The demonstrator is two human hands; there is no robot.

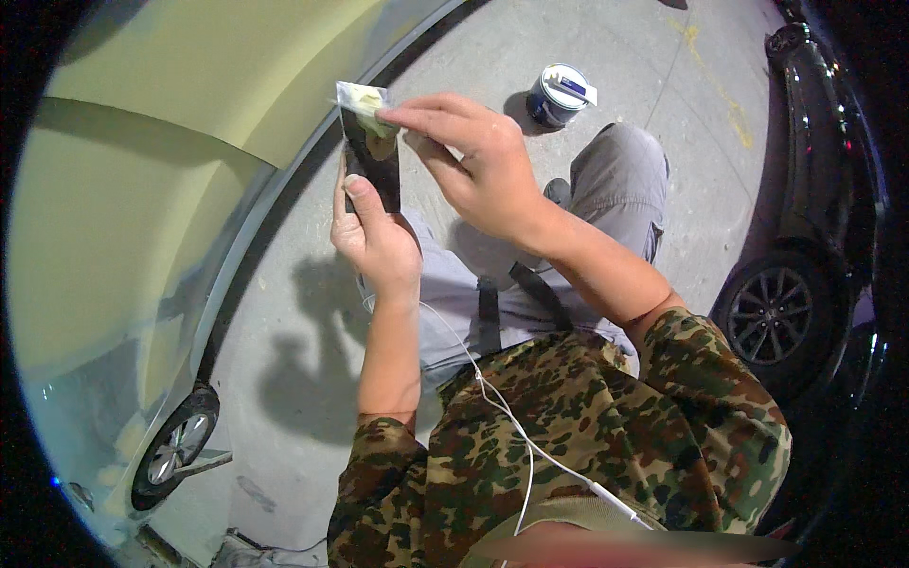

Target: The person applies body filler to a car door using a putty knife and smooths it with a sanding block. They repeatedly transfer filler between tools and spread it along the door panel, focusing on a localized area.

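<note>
My left hand (377, 241) is closed round the lower end of a flat dark plate (379, 172), thumb on top. A dab of yellow-green putty (369, 98) lies on the plate's far, pale end. My right hand (478, 156) reaches over from the right, its fingers pinched at the putty. Between those fingers there seems to be a thin, pale spreader (352, 107), seen mostly edge-on and partly covered by putty. Both hands are raised over the floor, close to the car panel (189, 123) on the left.
The left car body has dull yellowish and grey patches, a sill edge and a wheel (175, 447). A blue tub (547, 106) with a white top stands on the concrete floor (653, 57). At right is a black car (822, 189). A white earphone cable (511, 421) hangs across my front.
</note>
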